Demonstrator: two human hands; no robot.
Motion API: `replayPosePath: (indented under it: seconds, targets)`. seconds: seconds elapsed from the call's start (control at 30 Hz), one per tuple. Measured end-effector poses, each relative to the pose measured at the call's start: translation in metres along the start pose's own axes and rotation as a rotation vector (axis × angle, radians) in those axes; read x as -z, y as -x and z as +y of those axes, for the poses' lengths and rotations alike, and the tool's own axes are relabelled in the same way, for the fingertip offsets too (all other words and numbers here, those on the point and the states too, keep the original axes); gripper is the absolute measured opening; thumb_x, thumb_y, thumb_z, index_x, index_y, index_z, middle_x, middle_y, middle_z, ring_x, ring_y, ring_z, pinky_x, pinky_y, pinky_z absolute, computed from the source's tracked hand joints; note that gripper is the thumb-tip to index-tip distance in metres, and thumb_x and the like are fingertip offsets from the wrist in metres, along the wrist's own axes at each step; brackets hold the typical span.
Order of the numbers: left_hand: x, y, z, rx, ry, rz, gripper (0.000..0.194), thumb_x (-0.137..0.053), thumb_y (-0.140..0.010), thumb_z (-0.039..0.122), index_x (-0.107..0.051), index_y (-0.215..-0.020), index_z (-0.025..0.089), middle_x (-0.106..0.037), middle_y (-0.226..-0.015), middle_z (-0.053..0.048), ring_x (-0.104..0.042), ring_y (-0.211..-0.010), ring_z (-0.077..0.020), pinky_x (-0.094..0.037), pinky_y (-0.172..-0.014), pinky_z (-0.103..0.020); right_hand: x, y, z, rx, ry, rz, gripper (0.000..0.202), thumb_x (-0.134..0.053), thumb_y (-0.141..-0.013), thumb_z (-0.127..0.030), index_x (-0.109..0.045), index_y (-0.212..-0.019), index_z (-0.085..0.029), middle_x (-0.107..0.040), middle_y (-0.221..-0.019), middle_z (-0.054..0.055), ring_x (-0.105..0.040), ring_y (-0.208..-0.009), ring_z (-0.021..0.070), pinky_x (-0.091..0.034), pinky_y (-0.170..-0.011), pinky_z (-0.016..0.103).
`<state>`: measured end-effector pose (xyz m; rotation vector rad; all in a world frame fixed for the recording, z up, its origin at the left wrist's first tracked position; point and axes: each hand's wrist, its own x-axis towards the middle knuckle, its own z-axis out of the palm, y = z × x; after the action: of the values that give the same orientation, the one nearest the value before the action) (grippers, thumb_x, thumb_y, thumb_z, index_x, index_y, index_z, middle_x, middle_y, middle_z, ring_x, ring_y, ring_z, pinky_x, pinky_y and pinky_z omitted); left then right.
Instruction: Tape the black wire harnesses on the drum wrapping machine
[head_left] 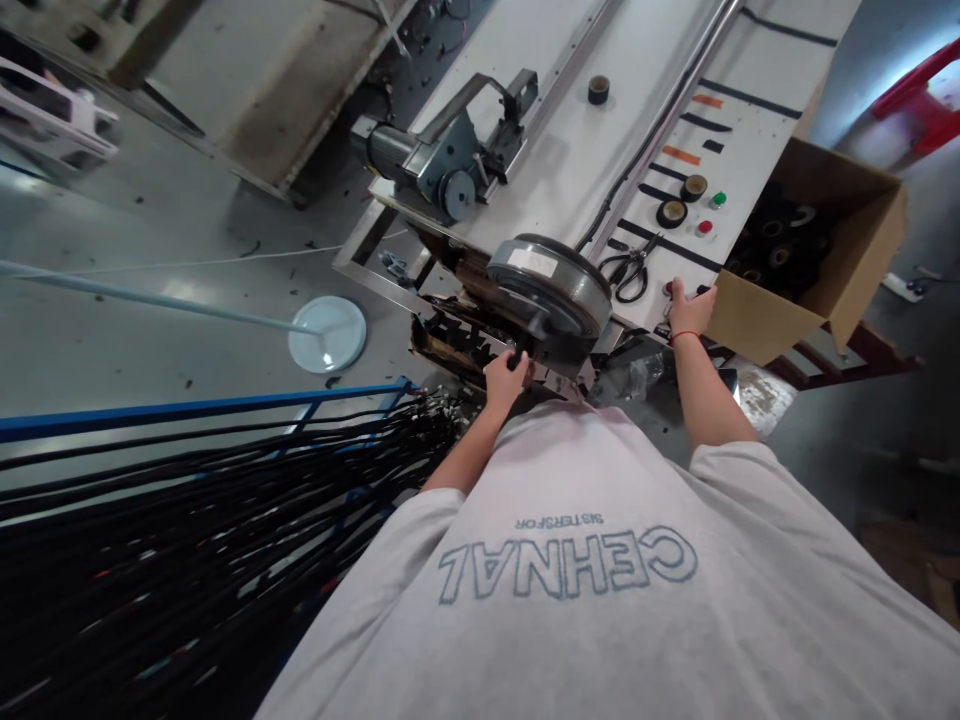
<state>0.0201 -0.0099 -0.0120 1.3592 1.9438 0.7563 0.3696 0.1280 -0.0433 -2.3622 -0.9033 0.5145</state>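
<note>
My left hand [507, 378] is closed on a black piece just below a round metal wheel machine [555, 290] at the table's front end. My right hand [690, 308] is at the front right corner of the white table [570, 150], its fingers around a small dark object that I cannot make out, close to a red button. Black-handled scissors [630, 272] lie between the wheel and my right hand. Two tape rolls [672, 213] rest farther up, near a green button [719, 199] and a red button [705, 228].
A cardboard box [862, 240] of dark rolls stands right of the table. A motor unit [427, 160] sits at the table's left edge. Many black cables [225, 500] hang on a blue rack [202, 406] at left. A round white base [327, 335] with a pole stands on the floor.
</note>
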Motion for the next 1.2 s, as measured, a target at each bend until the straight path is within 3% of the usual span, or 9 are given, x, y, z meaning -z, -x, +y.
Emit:
replayPosePath:
  seconds: [0.23,0.4,0.47,0.57,0.67,0.83,1.03,1.2]
  targets:
    - [0.011,0.01,-0.013,-0.052,0.133,-0.083,0.037,-0.053,-0.09,0.054,-0.063,-0.08,0.019,-0.062,-0.069,-0.002,-0.056,-0.069,-0.0166,-0.042,-0.069,-0.026,0.002,0.004,-0.002,0.013,-0.012,0.023,0.091,-0.056,-0.085,-0.068,-0.033,-0.148,-0.006,-0.042,-0.149,0.03,-0.044,-0.139,0.0368,-0.034,-0.113,0.056]
    - [0.017,0.016,-0.023,-0.021,0.336,-0.365,0.054,-0.045,-0.09,0.067,-0.065,-0.084,0.017,-0.052,-0.058,0.002,-0.047,-0.054,-0.0121,-0.04,-0.057,-0.025,0.001,0.003,-0.001,0.03,-0.036,0.046,0.096,-0.055,-0.082,-0.075,-0.038,-0.147,-0.007,-0.044,-0.147,0.028,-0.046,-0.137,0.0378,-0.035,-0.112,0.057]
    - [0.016,0.017,-0.022,0.008,0.457,-0.395,0.059,-0.046,-0.088,0.072,-0.066,-0.091,0.016,-0.051,-0.058,0.003,-0.044,-0.051,-0.011,-0.039,-0.054,-0.025,0.001,0.002,0.0,0.035,-0.045,0.053,0.094,-0.053,-0.083,-0.076,-0.038,-0.147,-0.009,-0.045,-0.147,0.027,-0.046,-0.137,0.0369,-0.035,-0.112,0.057]
    - [0.013,0.017,-0.019,0.076,0.582,-0.367,0.063,-0.051,-0.083,0.076,-0.067,-0.094,0.016,-0.054,-0.06,0.002,-0.044,-0.051,-0.0102,-0.039,-0.054,-0.026,0.0,0.001,0.001,0.031,-0.05,0.051,0.09,-0.05,-0.086,-0.074,-0.037,-0.147,-0.008,-0.045,-0.147,0.026,-0.044,-0.138,0.0348,-0.035,-0.113,0.055]
    - [0.01,0.016,-0.017,0.15,0.661,-0.338,0.067,-0.051,-0.081,0.08,-0.067,-0.085,0.015,-0.056,-0.061,0.0,-0.043,-0.05,-0.0097,-0.04,-0.053,-0.026,0.0,0.0,0.001,0.029,-0.037,0.038,0.09,-0.053,-0.086,-0.071,-0.036,-0.147,-0.007,-0.044,-0.147,0.027,-0.044,-0.139,0.0354,-0.034,-0.114,0.055]
    - [0.012,0.016,-0.012,0.217,0.651,-0.304,0.074,-0.041,-0.081,0.085,-0.066,-0.081,0.015,-0.055,-0.059,-0.002,-0.041,-0.049,-0.0105,-0.039,-0.052,-0.028,0.003,0.001,-0.001,0.029,-0.031,0.024,0.093,-0.063,-0.082,-0.065,-0.034,-0.148,-0.007,-0.041,-0.15,0.029,-0.041,-0.141,0.0365,-0.033,-0.115,0.056]
    - [0.012,0.023,-0.007,0.237,0.601,-0.333,0.069,-0.047,-0.083,0.078,-0.07,-0.086,0.014,-0.063,-0.066,-0.005,-0.049,-0.054,-0.0124,-0.042,-0.056,-0.029,0.005,0.004,-0.004,0.005,-0.066,0.029,0.074,-0.042,-0.095,-0.061,-0.036,-0.148,-0.009,-0.043,-0.149,0.026,-0.04,-0.143,0.0343,-0.033,-0.115,0.057]
    - [0.007,0.017,-0.012,0.279,0.734,-0.122,0.056,-0.06,-0.084,0.065,-0.069,-0.111,0.017,-0.074,-0.1,-0.009,-0.068,-0.086,-0.0185,-0.054,-0.074,-0.03,0.002,0.004,-0.002,0.015,-0.059,0.047,0.069,-0.039,-0.095,-0.06,-0.039,-0.147,-0.014,-0.044,-0.149,0.024,-0.042,-0.142,0.0362,-0.033,-0.113,0.061]
